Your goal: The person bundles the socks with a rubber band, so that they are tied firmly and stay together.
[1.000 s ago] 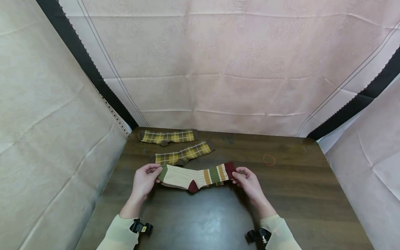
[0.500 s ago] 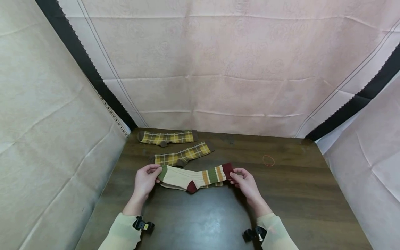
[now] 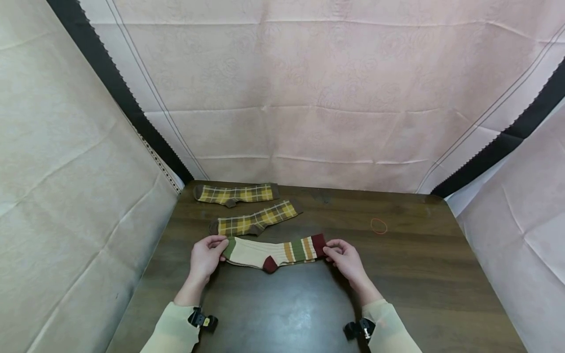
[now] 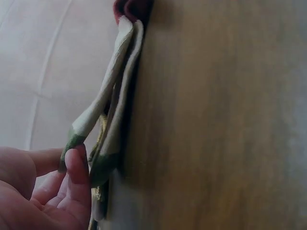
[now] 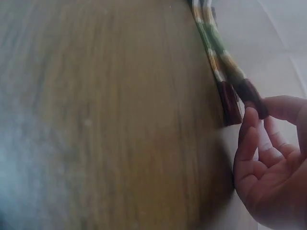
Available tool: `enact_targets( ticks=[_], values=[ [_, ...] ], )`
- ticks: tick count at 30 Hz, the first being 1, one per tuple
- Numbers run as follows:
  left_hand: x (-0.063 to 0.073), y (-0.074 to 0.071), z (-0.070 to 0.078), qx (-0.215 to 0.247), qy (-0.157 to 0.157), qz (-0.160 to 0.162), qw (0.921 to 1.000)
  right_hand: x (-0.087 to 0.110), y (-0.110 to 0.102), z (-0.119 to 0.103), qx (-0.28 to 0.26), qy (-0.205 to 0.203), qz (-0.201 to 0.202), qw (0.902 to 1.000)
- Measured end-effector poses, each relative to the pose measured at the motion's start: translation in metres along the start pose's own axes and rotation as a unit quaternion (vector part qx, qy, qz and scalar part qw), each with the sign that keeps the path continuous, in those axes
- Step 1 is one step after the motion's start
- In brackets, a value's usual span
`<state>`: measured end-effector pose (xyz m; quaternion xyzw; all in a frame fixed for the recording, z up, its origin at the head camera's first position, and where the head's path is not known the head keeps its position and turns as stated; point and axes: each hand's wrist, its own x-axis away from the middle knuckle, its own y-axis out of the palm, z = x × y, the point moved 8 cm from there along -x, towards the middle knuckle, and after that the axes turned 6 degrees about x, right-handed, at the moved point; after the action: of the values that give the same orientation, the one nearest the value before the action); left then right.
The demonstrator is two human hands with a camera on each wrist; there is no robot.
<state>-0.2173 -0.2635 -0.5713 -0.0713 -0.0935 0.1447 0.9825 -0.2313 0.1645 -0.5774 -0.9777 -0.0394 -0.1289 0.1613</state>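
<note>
A cream sock with a green toe, maroon heel, striped leg and maroon cuff is stretched sideways between my hands. My left hand pinches its toe; my right hand pinches the cuff between thumb and fingers. Directly beneath lies a matching sock, mostly covered in the head view. The left wrist view shows that lower sock's green toe under the raised one, with a narrow gap between them. Its maroon cuff appears beside the pinched cuff in the right wrist view.
Two yellow plaid socks lie farther back on the dark wooden table: one near the back edge, the other slanted just behind the cream sock. A thin orange-red rubber band lies at back right. Pale cloth walls surround the table.
The cuff end of the held sock has shifted slightly left and down with my right hand. The sock now covers more of the matching one below. My left hand has barely moved.
</note>
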Motion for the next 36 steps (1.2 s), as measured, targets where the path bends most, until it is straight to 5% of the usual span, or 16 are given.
enact_targets(
  ticks=[9,36],
  values=[
    [0.003,-0.002,-0.003,0.004,0.0,0.005,1.0,-0.009,0.001,0.019,0.047,-0.013,0.019,0.9986],
    [0.006,-0.008,-0.008,-0.016,0.004,0.022,0.9996,-0.012,0.0,0.019,0.096,-0.017,0.027,0.9948]
  ],
)
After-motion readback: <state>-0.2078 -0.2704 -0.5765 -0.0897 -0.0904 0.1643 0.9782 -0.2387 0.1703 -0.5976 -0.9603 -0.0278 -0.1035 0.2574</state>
